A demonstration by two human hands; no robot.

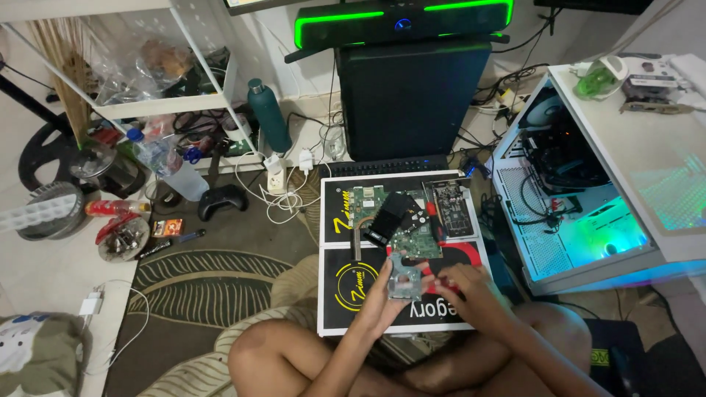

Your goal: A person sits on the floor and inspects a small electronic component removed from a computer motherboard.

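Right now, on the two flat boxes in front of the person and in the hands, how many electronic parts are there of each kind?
Green circuit boards: 2 (large board, smaller board)
Black expansion card: 1
Black part lying across the boards: 1
Metal bracket plate, between left hand and right hand: 1
Total: 5

Two flat boxes lie end to end on the rug, just ahead of the crossed legs. Motherboard sits on the far box, expansion card to its right. Open PC case lies right of the boxes, game controller left, bottle behind that.
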